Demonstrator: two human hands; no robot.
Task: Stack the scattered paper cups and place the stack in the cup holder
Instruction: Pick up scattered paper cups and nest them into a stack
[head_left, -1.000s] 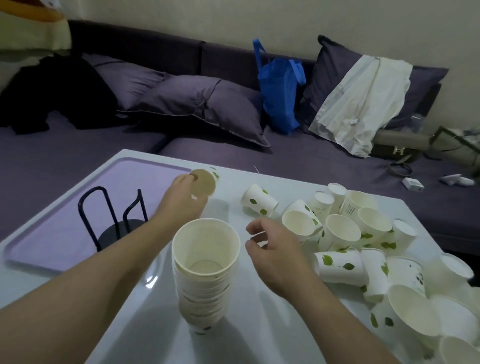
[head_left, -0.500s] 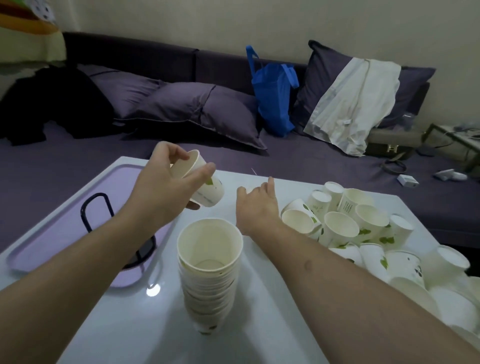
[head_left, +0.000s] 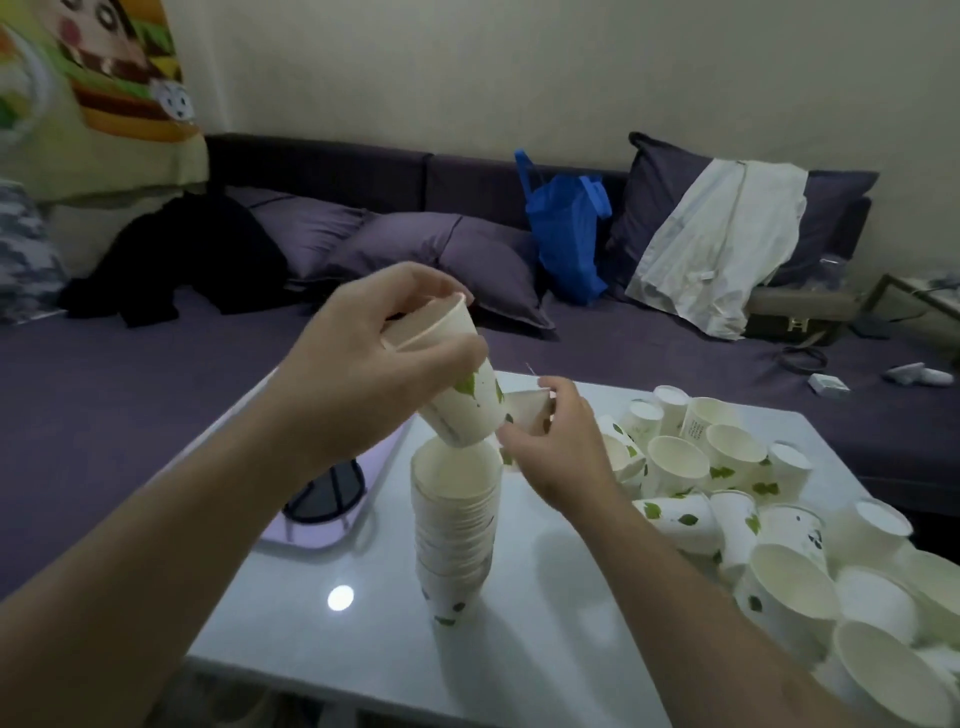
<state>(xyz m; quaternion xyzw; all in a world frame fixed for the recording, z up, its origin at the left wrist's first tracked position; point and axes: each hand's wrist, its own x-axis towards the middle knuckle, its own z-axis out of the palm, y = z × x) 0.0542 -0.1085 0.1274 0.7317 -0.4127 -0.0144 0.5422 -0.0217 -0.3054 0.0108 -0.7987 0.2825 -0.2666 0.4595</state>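
While the stack (head_left: 453, 525) is standing upright on the white desk (head_left: 545, 613), the left hand (head_left: 363, 358) is gripping a leaf-printed paper cup (head_left: 457, 384), fingers and thumb curled round its wall, and tilting its base just over the stack's open mouth. Right of the stack, the right hand (head_left: 556, 441) is pinching a second cup (head_left: 527, 410) lifted off the desk. Farther right of the stack, loose cups (head_left: 753, 499) are lying in a heap, many on their sides, so the stacking step appears far from finished. Left of the stack, the black wire cup holder (head_left: 327, 491) is sitting on a lilac tray (head_left: 317, 538), largely hidden behind the left forearm. Seating this cup likely calls for straightening it upright and centring it on the rim before pressing down.
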